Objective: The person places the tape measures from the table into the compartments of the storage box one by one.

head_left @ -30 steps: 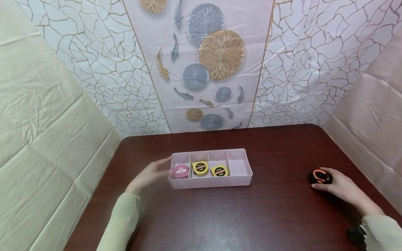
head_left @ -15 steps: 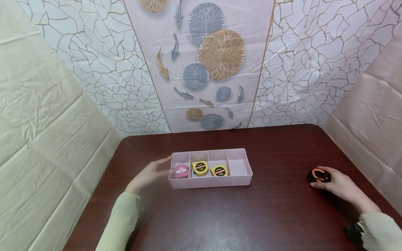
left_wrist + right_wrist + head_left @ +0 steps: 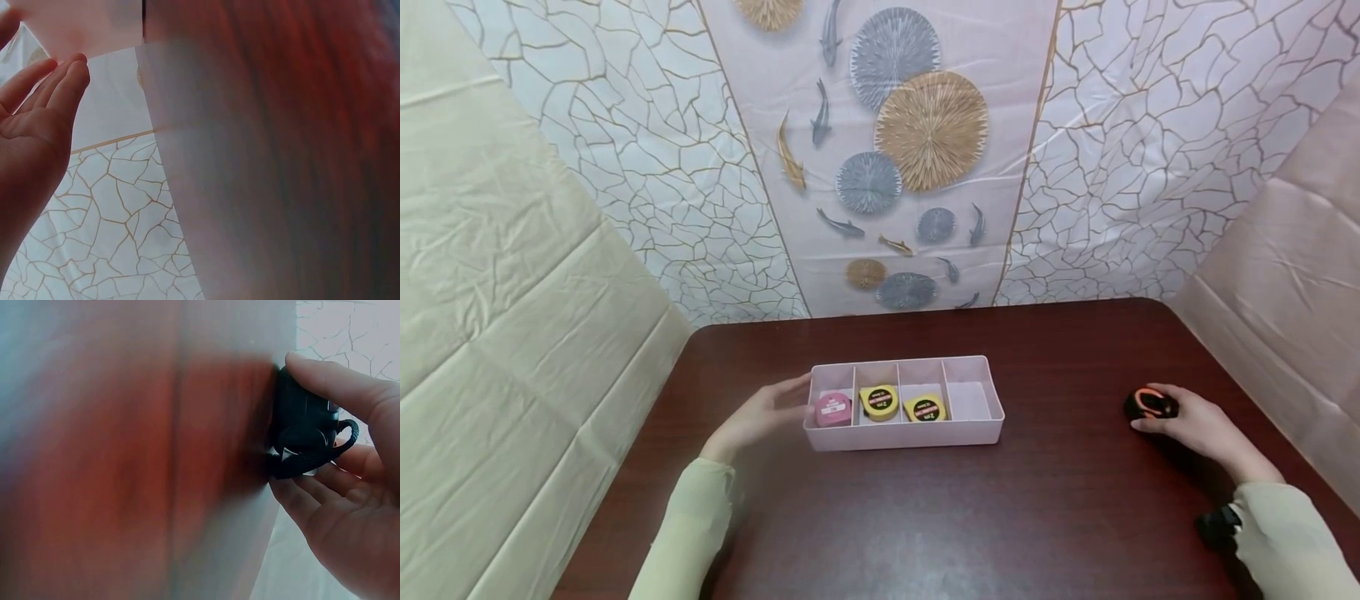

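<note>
A pale pink divided box (image 3: 902, 435) sits mid-table. A pink tape measure (image 3: 832, 409) lies in its leftmost compartment. Yellow tape measures lie in the two middle ones, one (image 3: 878, 402) left and one (image 3: 925, 408) right. My left hand (image 3: 752, 423) touches the box's left end with fairly straight fingers; in the left wrist view these fingertips (image 3: 76, 65) meet the box wall (image 3: 94, 28). Far to the right, my right hand (image 3: 1198, 425) holds a black and orange tape measure (image 3: 1150, 403) between thumb and fingers. Its black wrist strap (image 3: 312, 464) loops toward the palm.
Dark reddish-brown table (image 3: 925, 517) lies under everything, its back edge against a patterned cloth wall (image 3: 895, 250). Beige cloth walls stand at the left (image 3: 512, 333) and right (image 3: 1292, 275). The box's rightmost compartment (image 3: 970, 400) shows its bare floor.
My right hand has moved left and slightly away from me with the black and orange tape measure. My left hand and the box stay in place.
</note>
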